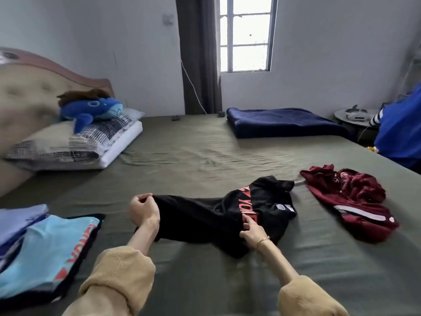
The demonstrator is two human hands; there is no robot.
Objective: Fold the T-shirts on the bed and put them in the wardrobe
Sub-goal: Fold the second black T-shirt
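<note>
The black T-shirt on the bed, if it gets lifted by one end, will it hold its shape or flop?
The black T-shirt will probably flop: it already sags and creases between the left hand and right hand. It looks thin, so likely light. On the wrinkled green sheet it would likely drag and bunch rather than slide.

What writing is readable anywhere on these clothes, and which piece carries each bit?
"YONE": red letters on the black T-shirt, the rest covered by the right hand.
"YON", partly cut off: red letters on the folded light-blue T-shirt.
"ch": pale letters on the crumpled maroon garment, the rest unreadable.
White neck label on the black shirt: too small.
</note>
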